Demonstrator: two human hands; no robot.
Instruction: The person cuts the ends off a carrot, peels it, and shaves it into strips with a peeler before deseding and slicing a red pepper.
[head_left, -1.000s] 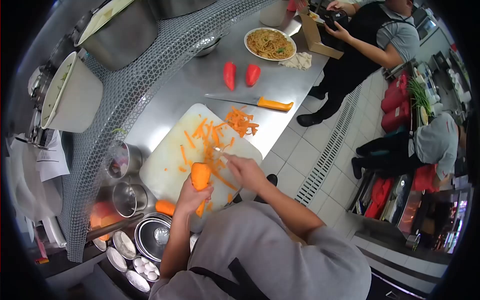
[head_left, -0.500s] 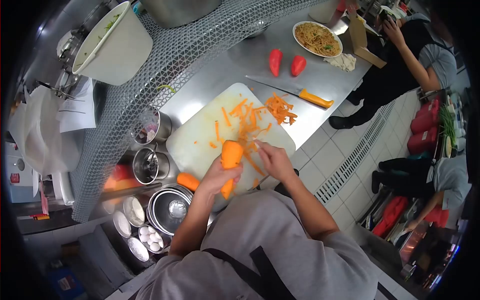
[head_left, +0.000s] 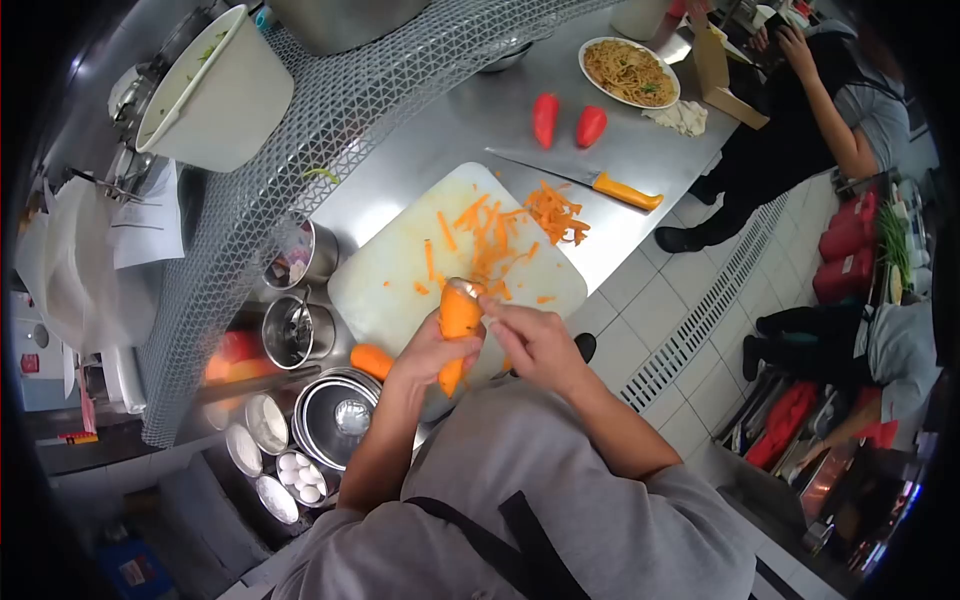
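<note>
My left hand [head_left: 437, 352] is wrapped round a thick orange carrot [head_left: 461, 315], its broad end up and its thin tip below my fingers. Closed on a peeler [head_left: 466, 289], my right hand [head_left: 538, 345] is just right of the carrot. The peeler's pale metal head lies against the carrot's upper end; its handle is mostly hidden by my fingers. Both hands are over the near part of a white cutting board [head_left: 375, 265]. Orange carrot strips [head_left: 492, 240] are scattered there, and a pile of shavings [head_left: 556, 212] lies off the board's far right edge. Another carrot [head_left: 371, 361] rests beside my left wrist.
A yellow-handled knife [head_left: 627, 191] lies beyond the board, near two red peppers [head_left: 545, 120] and a plate of noodles [head_left: 630, 74]. Metal pots [head_left: 298, 331] and nested bowls [head_left: 337, 418] stand at left. One person [head_left: 815, 110] stands at the far right; another person [head_left: 895, 345] is nearer.
My right hand has moved the peeler left onto the carrot's upper end; before, it was just off the carrot's right side. The view has shifted slightly.
</note>
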